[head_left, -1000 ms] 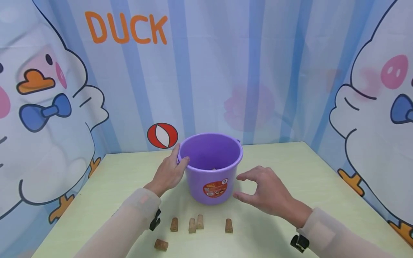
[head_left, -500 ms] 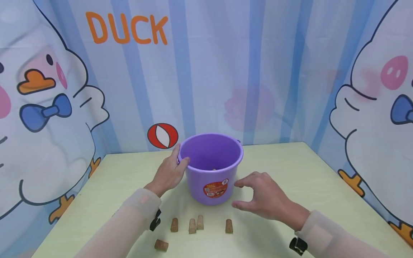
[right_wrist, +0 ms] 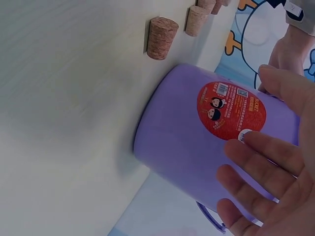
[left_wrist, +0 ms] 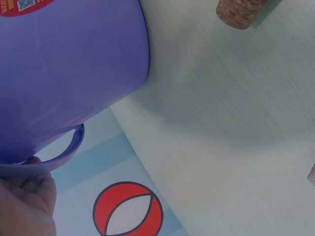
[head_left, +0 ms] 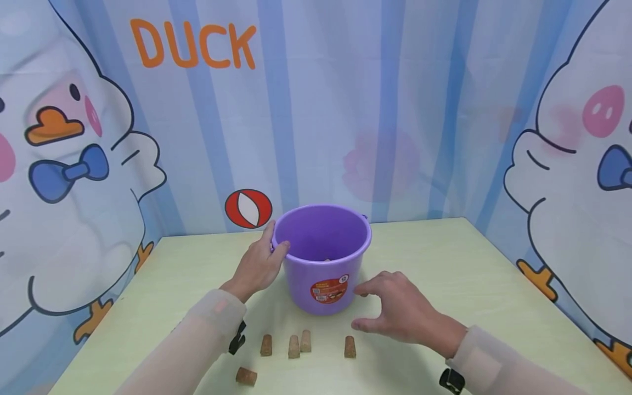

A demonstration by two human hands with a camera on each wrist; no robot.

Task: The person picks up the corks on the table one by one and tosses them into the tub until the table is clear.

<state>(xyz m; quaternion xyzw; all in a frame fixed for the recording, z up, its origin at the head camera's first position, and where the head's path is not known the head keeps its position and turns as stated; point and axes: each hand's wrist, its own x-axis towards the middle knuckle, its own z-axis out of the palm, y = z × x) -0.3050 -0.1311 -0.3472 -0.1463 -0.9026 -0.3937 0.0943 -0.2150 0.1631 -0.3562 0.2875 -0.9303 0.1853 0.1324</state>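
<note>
A purple bucket point(head_left: 323, 280) with a red label stands upright on the table. My left hand point(head_left: 257, 266) grips its left rim, thumb over the edge; in the left wrist view the fingers point(left_wrist: 42, 189) are under the rim by the handle point(left_wrist: 69, 152). My right hand point(head_left: 402, 307) hovers beside the bucket's lower right side, holding nothing, thumb and fingers spread apart. The nearest cork stopper point(head_left: 350, 346) lies just left of and below that thumb. More corks point(head_left: 293, 346) lie in front of the bucket. A sliver of something tan point(head_left: 327, 260) shows inside the bucket.
One reddish cork point(head_left: 246, 376) lies on its side nearest the front, beside my left sleeve point(head_left: 197, 334). The pale table point(head_left: 434, 247) ends at the back against a blue striped curtain point(head_left: 326, 109) with printed ducks. A black strap point(head_left: 451, 379) is on my right wrist.
My right hand has moved down and slightly left along the bucket's side, closer to the rightmost cork. The left hand, bucket and corks have stayed put.
</note>
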